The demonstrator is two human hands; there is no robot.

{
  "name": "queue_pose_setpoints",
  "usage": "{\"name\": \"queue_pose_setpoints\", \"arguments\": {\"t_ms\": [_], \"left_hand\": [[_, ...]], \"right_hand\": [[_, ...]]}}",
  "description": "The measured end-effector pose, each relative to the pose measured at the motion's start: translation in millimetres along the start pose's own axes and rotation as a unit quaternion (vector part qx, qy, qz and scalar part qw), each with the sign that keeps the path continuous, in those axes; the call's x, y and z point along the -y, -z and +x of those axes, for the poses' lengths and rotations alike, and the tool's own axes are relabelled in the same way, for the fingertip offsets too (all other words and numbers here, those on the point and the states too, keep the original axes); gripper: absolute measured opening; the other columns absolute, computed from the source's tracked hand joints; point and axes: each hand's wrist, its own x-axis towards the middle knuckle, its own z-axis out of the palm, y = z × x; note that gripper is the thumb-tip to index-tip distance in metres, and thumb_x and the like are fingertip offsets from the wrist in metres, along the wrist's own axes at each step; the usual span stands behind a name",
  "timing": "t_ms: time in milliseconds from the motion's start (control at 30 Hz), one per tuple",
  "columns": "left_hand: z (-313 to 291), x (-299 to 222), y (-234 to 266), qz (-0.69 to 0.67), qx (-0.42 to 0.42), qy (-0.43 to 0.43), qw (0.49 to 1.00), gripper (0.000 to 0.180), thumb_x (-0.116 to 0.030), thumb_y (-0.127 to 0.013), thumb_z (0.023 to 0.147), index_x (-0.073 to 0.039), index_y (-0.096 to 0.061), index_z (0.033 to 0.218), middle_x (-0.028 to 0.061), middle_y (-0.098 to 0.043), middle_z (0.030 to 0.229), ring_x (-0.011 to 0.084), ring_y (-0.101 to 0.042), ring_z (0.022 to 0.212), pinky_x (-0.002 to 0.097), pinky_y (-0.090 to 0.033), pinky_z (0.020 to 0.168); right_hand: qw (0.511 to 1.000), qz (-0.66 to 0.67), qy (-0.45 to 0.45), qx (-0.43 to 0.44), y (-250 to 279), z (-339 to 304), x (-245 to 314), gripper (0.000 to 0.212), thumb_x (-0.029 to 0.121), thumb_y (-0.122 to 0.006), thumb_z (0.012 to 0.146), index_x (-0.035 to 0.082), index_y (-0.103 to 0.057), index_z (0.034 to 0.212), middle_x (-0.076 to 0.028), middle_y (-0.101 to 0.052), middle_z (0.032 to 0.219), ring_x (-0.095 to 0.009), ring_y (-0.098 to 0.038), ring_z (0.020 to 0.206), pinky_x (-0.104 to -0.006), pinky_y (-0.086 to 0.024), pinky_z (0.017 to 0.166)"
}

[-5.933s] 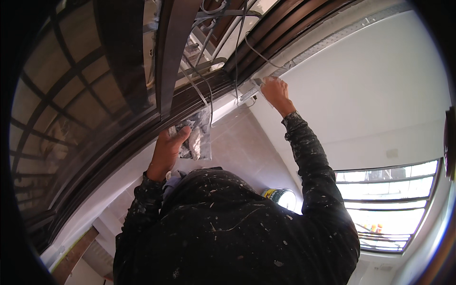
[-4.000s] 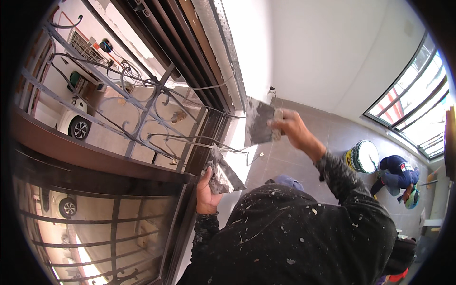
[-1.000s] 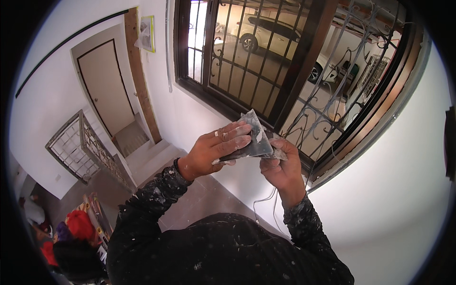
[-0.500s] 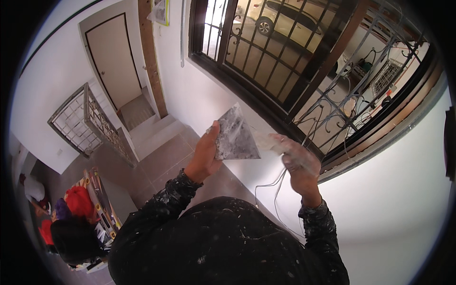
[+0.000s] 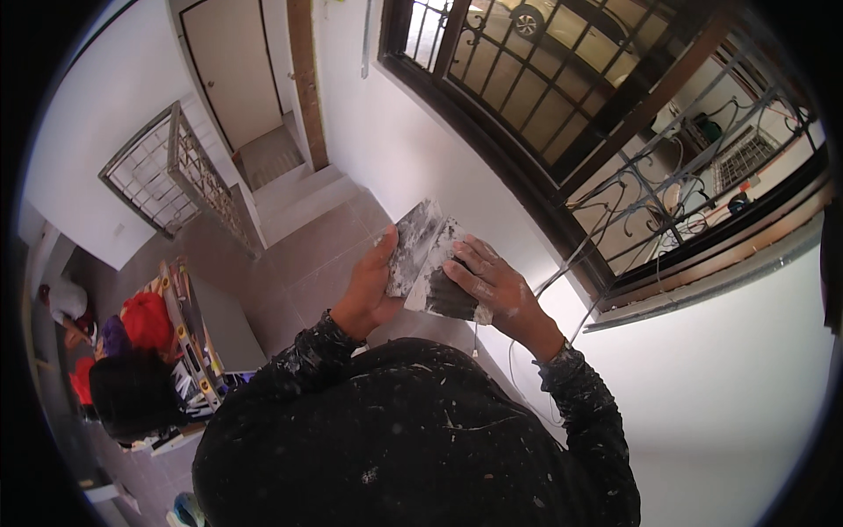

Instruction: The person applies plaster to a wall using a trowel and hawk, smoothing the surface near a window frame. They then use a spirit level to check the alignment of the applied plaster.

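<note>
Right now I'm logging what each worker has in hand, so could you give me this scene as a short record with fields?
Left hand: holds a smeared flat plate
Right hand: grips a second flat plate
Plates: close together; exact contact unclear
Upper right: barred window
Upper left: pale door, metal grille
Far left: another person, red bundle

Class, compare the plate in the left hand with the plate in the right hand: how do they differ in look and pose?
The left plate looks mottled grey and white, whereas the right plate shows a dark patch with paler borders. The left hand holds the left plate by its left side; the right hand lays its fingers over the right plate's face. Both are flat and streaked with white.
</note>
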Motion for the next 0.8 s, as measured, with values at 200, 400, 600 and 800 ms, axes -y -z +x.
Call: {"name": "queue_pose_setpoints", "arguments": {"t_ms": [200,400,600,800], "left_hand": [[-27.7,7.3,8.3,-0.044,-0.021,-0.043,0.998,0.05,-0.044,-0.049,0.105,-0.004,-0.053,0.135,0.0133,-0.064,0.129,0.0254,-0.066,0.114,0.0409,-0.054,0.1],[-52.6,-11.6,11.7,0.025,-0.104,-0.2,0.974,0.052,-0.049,-0.047,0.105,-0.007,-0.053,0.136,0.01,-0.064,0.129,0.0254,-0.063,0.118,0.047,-0.051,0.102],[-101.9,18.4,17.3,-0.051,-0.201,-0.235,0.949,0.045,-0.043,-0.047,0.106,-0.007,-0.058,0.13,0.0084,-0.07,0.12,0.0224,-0.069,0.108,0.0405,-0.056,0.096],[-133.2,21.6,37.9,-0.105,-0.204,-0.253,0.94,0.047,-0.045,-0.048,0.105,-0.006,-0.059,0.13,0.0099,-0.069,0.122,0.0246,-0.068,0.11,0.0437,-0.053,0.099]], "right_hand": [[0.997,-0.02,-0.069,-0.001,-37.0,-44.9,-39.1,0.065,-0.012,-0.058,0.076,0.003,-0.055,0.138,-0.023,-0.056,0.14,-0.043,-0.053,0.129,-0.0496,-0.046,0.108],[0.951,0.138,-0.266,0.079,-173.6,-227.3,-118.1,0.045,0.0,-0.051,0.087,0.001,-0.06,0.13,-0.024,-0.068,0.115,-0.043,-0.065,0.105,-0.0473,-0.053,0.093],[0.871,-0.017,-0.321,0.371,-336.1,-471.5,-95.2,0.018,0.015,-0.058,0.089,0.002,-0.067,0.08,-0.021,-0.066,0.076,-0.039,-0.066,0.077,-0.0515,-0.051,0.066],[0.757,0.13,-0.413,0.49,-321.6,-547.6,-60.2,0.017,0.014,-0.059,0.088,0.002,-0.066,0.077,-0.019,-0.064,0.07,-0.035,-0.065,0.068,-0.0475,-0.05,0.06]]}}
